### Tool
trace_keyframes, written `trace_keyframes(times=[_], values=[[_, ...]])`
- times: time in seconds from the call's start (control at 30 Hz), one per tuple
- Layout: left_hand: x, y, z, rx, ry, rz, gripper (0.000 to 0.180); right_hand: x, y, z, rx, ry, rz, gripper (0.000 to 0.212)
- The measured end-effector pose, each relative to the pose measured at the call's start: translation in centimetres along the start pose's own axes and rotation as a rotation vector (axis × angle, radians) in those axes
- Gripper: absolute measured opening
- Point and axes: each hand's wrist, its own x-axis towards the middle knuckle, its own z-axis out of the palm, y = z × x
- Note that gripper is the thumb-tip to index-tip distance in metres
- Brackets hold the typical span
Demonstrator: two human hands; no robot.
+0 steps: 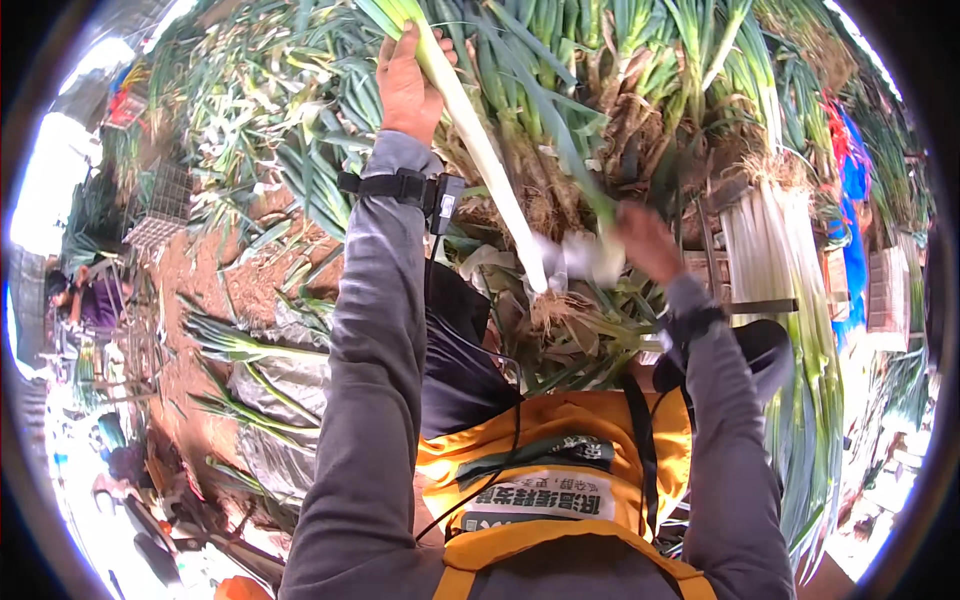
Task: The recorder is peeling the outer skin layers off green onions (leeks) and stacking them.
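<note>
My left hand (410, 90) is wrapped round the green upper part of a long leek (482, 155). The leek slants down to the right, its white shaft bare and its brown roots at the lower end. To the right of that shaft is my right hand (648, 242), blurred by motion. Its fingers are closed on a long green leek leaf (560, 135), which trails up and to the left. A smeared white piece (590, 258) shows beside these fingers; whether it belongs to the leaf I cannot tell.
Upright leeks with soil on their roots (545, 200) crowd the far side. A stack of white-shafted leeks (770, 235) lies on a rack at the right. Leaf scraps (590, 340) cover the ground before me. At the left are loose leeks (240, 345) and a plastic sheet (280, 455).
</note>
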Motion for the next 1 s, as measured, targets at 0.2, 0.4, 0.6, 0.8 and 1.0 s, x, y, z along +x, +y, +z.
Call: trace_keyframes(times=[0.2,0.4,0.6,0.8,1.0], values=[[0.2,1.4,-0.4,0.141,0.044,0.094,0.026,-6.7,7.1,6.4,-0.366,-0.299,-0.02,0.032],[0.3,0.5,-0.2,-0.062,0.0,-0.148,0.04,2.9,-12.4,0.7,0.197,0.35,-0.401,0.035],[-0.8,-0.9,3.0,-0.042,-0.039,-0.067,0.039,7.0,-15.6,0.7,0.204,0.457,-0.477,0.033],[-0.9,-1.5,2.5,-0.182,-0.016,-0.223,0.045,7.5,-14.9,-2.2,0.593,0.005,-0.309,0.023],[-1.2,-1.9,3.5,-0.166,0.003,-0.087,0.037,3.0,-14.3,-3.4,0.569,0.07,-0.435,0.018]])
